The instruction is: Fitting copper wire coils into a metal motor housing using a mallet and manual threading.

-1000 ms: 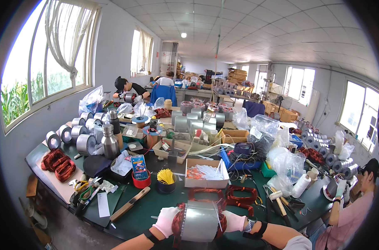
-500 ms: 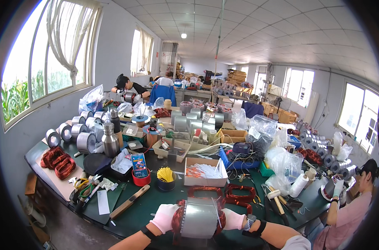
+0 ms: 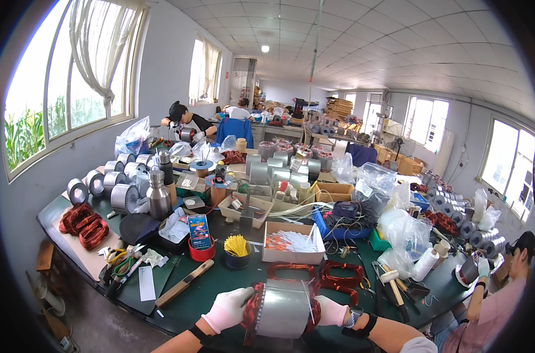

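Two gloved hands at the bottom center, one at each end of a silver metal cylinder (image 3: 284,309). Left hand (image 3: 227,310) is against the red-brown wire (image 3: 251,310) at its left end, thumb and fingers bent. Right hand (image 3: 332,310) touches the right end, wristwatch (image 3: 353,319) just behind. Fingertips partly hidden on both, so can't tell how far either grip closes. Thin white strip (image 3: 307,297) slanting near the cylinder's right end.

Just above, on the green table (image 3: 220,281): red-brown wire loops (image 3: 340,275), then a white box (image 3: 292,255) of white strips. Left of the box, yellow sticks (image 3: 237,247) in a dark tub (image 3: 237,262), and a phone (image 3: 199,230) leaning upright at a red tub (image 3: 202,254). Wooden stick (image 3: 185,283) lies diagonally, lower left of center. Mallet (image 3: 392,288) at lower right, white thread spool (image 3: 424,265) above it. Metal bottle (image 3: 159,201) left of center, more cylinders (image 3: 124,199) beside it, wire bundles (image 3: 84,226) at far left. Co-worker in pink (image 3: 488,317) at lower right; another in black (image 3: 204,125) at upper left, holding a similar cylinder.
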Demonstrator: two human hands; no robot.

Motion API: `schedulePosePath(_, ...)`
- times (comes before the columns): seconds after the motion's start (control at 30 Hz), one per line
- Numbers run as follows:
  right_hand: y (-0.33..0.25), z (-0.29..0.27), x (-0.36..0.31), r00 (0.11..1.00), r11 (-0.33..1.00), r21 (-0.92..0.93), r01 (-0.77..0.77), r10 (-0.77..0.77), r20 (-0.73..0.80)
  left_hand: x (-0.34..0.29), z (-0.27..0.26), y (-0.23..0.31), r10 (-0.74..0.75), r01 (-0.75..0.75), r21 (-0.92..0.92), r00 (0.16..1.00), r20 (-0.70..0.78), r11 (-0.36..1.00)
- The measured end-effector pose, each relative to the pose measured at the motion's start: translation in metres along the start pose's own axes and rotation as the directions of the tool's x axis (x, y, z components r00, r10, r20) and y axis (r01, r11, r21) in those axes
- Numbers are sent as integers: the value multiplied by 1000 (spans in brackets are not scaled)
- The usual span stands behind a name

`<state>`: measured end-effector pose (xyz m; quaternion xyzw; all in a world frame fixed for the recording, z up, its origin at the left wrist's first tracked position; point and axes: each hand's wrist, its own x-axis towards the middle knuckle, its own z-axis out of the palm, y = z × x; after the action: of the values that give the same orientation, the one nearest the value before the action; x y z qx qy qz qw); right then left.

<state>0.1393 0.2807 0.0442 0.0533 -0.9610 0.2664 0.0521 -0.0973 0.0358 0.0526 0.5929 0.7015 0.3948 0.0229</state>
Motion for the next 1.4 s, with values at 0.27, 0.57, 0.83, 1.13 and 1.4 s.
schedulePosePath(0.27,0,0,2,995,986,-145,86,-92,-29,3,-8,-13,-122,200,-456,973,195,867)
schedulePosePath(0.57,12,9,0,997,954,-297,46,-63,-50,16,-37,6,-241,334,-258,911,333,906)
schedulePosePath(0.83,21,21,1,981,962,-255,99,-137,-135,16,-34,-10,-118,275,-378,914,389,884)
schedulePosePath(1.13,36,35,-2,981,934,-340,105,-153,-116,31,-41,-10,-130,250,-227,889,439,941)
schedulePosePath(1.4,24,29,-1,987,973,-221,63,-94,-134,27,-64,-21,-2,100,-232,922,388,967)
